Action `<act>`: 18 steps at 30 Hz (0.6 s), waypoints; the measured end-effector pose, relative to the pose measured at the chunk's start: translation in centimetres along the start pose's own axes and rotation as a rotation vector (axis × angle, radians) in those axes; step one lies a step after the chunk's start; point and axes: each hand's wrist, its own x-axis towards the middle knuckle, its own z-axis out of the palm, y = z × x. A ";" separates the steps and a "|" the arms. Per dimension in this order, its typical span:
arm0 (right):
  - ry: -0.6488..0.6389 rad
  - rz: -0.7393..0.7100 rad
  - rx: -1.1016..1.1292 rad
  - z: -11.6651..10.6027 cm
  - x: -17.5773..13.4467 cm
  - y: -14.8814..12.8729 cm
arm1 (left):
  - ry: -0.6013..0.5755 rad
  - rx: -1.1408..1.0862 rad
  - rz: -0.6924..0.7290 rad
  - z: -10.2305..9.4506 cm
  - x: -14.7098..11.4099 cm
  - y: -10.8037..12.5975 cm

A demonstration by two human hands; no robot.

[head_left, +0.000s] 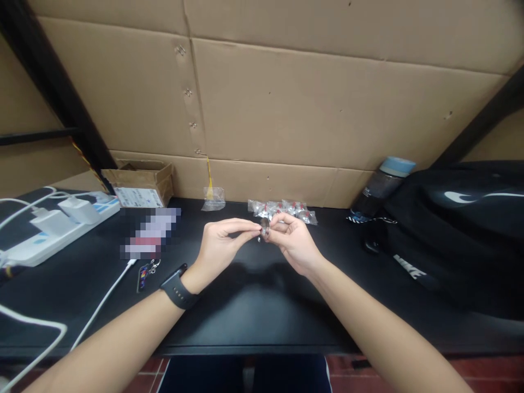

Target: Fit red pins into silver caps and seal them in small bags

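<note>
My right hand (295,240) pinches a small round shiny piece (265,226) between thumb and fingers, above the black table. From the other side, my left hand (229,237) has its thumb and fingertips closed at the edge of the same piece. A tiny bright bit shows just under the left fingertips. What kind of thing the piece is, I cannot make out. Just behind my hands lie several small clear plastic packets (286,208) with red bits inside. A dark watch (179,288) is on my left wrist.
A power strip (61,232) with white plugs and a cardboard box (143,183) stand left, near a blurred-out object (153,232) with a white cable. A clear bag (213,198) lies by the cardboard wall. A blue-lidded bottle (380,185) and a black backpack (458,240) are right.
</note>
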 end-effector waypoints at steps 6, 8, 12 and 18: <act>0.004 0.028 0.050 -0.1 0.1 0.2 | -0.003 0.004 -0.011 0.2 -0.1 -0.3; 0.014 0.018 0.048 -0.2 0.1 0.3 | -0.015 0.002 -0.028 0.3 -0.2 -0.4; 0.031 -0.021 0.004 -0.4 0.2 0.5 | -0.030 0.019 -0.064 0.5 -0.2 -0.4; 0.049 -0.099 -0.127 -0.8 0.4 0.8 | -0.055 0.084 -0.016 0.5 0.0 -0.4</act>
